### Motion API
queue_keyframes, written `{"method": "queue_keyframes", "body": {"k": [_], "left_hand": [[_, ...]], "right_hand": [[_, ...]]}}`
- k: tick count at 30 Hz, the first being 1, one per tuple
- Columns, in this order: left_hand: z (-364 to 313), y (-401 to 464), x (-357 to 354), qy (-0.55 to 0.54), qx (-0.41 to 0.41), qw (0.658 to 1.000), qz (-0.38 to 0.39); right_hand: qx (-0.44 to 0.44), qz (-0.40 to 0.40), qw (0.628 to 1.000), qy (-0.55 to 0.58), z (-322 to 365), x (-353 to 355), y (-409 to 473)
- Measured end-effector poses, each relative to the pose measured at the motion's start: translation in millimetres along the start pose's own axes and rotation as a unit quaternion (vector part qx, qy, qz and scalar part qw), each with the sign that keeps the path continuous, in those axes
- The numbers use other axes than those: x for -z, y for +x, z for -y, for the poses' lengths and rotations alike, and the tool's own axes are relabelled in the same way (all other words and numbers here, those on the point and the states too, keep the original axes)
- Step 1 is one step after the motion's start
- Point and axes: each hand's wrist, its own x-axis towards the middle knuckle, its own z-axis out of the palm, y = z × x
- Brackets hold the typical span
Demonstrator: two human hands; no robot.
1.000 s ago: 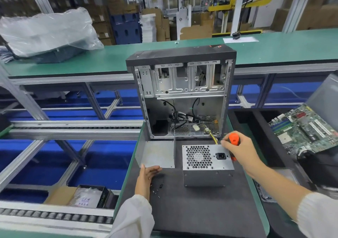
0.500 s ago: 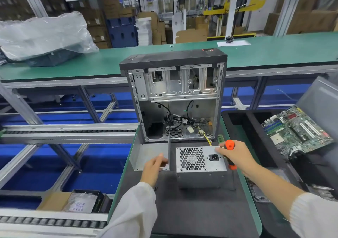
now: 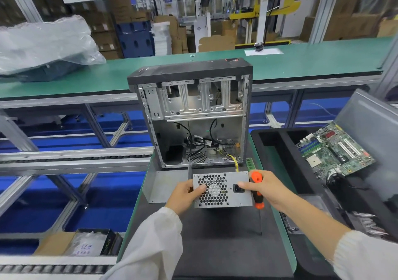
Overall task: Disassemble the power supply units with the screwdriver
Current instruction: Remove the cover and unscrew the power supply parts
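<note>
While both hands hold the power supply unit (image 3: 223, 190) | left hand (image 3: 184, 195) fingers grip its side | right hand (image 3: 267, 190) pinches it, screwdriver (image 3: 256, 190) clamped | steady it on the desk (image 3: 215, 241), find 1 screw.

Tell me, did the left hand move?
Yes. The left hand came up off the mat, toward the computer case, and now grips the power supply.

A green-edged table (image 3: 286, 232) with a dark mat (image 3: 215, 247) carries an open computer case (image 3: 193, 116) standing upright at its far end, a loose metal side panel (image 3: 165, 185) lying near-left of the case, and a green memory stick (image 3: 250, 164) at the right edge.
</note>
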Motion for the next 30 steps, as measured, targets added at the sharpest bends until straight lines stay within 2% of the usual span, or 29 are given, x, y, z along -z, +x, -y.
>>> {"method": "queue_keyframes", "body": {"k": [6,11,15,21,24,27,30], "left_hand": [[16,-19,7,-0.014,-0.049,0.999,-0.009],[37,-23,2,-0.039,-0.047,0.997,-0.042],[50,-24,-11,-0.029,-0.014,0.999,-0.042],[49,-17,-25,0.05,-0.04,0.998,-0.005],[53,-15,-29,0.125,-0.053,0.99,0.036],[63,-17,-33,0.182,-0.048,0.981,0.042],[62,-16,-29,0.219,-0.048,0.972,0.075]], "right_hand": [[0.06,0.042,0.995,-0.062,-2,-6,-8],[0.151,0.046,0.967,-0.202,-2,-2,-4],[0.135,0.082,0.944,-0.289,-14,9,-3],[0.125,0.074,0.936,-0.321,-22,24,0],[0.121,0.089,0.946,-0.286,-12,32,1],[0.141,0.032,0.971,-0.188,4,41,2],[0.166,-0.016,0.978,-0.122,12,40,3]]}}
